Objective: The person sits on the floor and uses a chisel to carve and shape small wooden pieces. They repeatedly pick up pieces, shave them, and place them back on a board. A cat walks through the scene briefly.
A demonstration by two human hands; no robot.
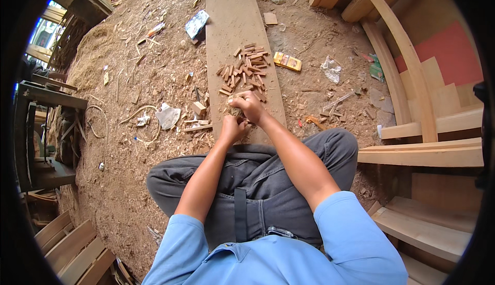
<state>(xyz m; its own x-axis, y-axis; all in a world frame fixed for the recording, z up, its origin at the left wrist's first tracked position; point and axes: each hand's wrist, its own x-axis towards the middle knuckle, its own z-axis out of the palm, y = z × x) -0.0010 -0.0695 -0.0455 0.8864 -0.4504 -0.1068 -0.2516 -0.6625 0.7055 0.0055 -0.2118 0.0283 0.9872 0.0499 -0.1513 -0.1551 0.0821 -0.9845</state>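
My left hand [233,128] and my right hand [249,106] meet over the near part of a long flat board [232,17]. The fingers of both are curled closed. A rough, brownish, crumpled bit [235,111] shows between them, too small and covered to name. Anything else inside the fingers is hidden. Just beyond my hands, a loose heap of small reddish-brown wood pieces [248,64] lies on the board, some of them close to my right knuckles.
Sawdust and shavings cover the ground [118,145]. A yellow packet [287,61] lies right of the board, a blue-white wrapper [197,24] at its left edge. Wooden frames [420,156] stand at right; a dark bench [49,99] is at left. A wood block [198,108] sits nearby.
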